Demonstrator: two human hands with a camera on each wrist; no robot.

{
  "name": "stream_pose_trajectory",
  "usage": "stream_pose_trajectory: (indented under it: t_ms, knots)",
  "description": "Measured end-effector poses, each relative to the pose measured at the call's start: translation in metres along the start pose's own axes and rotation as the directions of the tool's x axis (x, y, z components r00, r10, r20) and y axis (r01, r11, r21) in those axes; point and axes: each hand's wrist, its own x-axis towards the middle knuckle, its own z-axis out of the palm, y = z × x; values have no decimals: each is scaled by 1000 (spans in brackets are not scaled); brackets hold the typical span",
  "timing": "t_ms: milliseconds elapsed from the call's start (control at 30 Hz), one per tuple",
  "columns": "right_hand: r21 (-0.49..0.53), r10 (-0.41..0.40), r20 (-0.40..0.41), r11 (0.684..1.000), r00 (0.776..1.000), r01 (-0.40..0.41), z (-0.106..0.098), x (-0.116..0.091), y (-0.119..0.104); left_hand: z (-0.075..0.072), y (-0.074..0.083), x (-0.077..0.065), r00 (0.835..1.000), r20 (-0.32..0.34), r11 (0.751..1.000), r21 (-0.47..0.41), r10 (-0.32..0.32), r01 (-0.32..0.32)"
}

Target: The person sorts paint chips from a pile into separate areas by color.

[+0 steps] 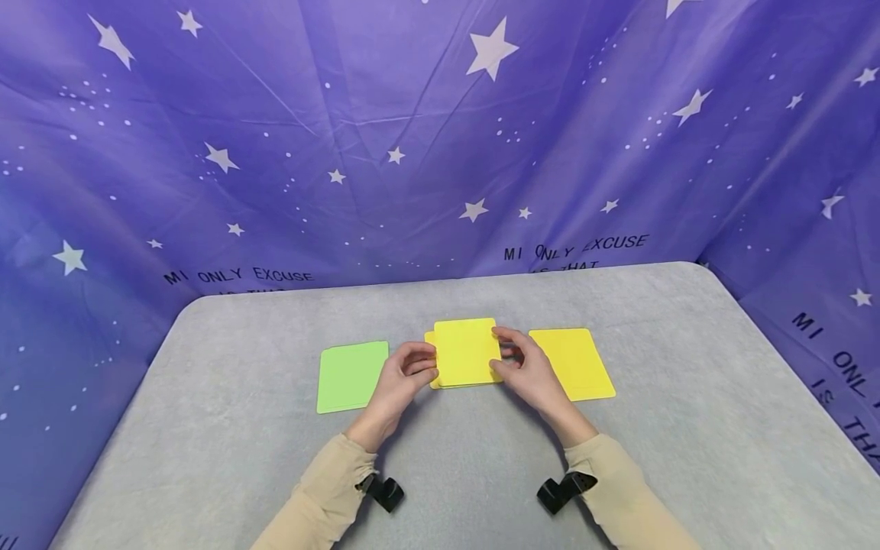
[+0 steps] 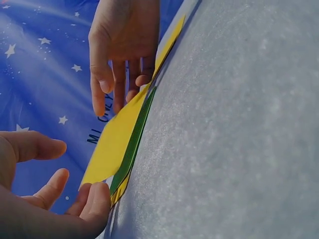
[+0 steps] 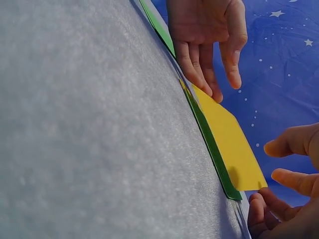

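Note:
In the head view, a square yellow card (image 1: 467,351) lies over a stack at the middle of the table, with a yellow card edge (image 1: 431,374) showing at its left. A dark green layer (image 2: 134,142) shows under the top card in the left wrist view. My left hand (image 1: 403,378) is at the card's left edge, its lower fingertips touching that edge. At the opposite edge is my right hand (image 1: 528,376), its lower fingertips also touching the card. Both hands have loosely bent fingers, with thumb and forefinger apart from the card in the wrist views.
A light green card stack (image 1: 352,377) lies to the left of the middle stack. On the right lies another yellow card (image 1: 576,363), partly behind the right hand. The grey table (image 1: 467,489) meets a purple starry cloth (image 1: 385,99) along its back edge.

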Motion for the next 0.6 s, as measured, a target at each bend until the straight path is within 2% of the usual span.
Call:
stream_pose_trajectory:
  t_ms: [167, 267, 433, 600]
  knots:
    - [73, 6, -15, 997, 1000, -5, -2, -4, -5, 3, 0, 2, 1000, -8, 1000, -16, -7, 6]
    - [84, 10, -16, 996, 1000, -9, -3, -6, -5, 5, -1, 3, 1000, -4, 1000, -21, -1, 0]
    - [137, 16, 4, 990, 1000, -17, -4, -7, 3, 7, -4, 3, 999, 5, 999, -18, 36, -36]
    - [192, 30, 28, 981, 999, -35, -6, -8, 6, 9, -5, 4, 999, 0, 999, -21, 42, -42]
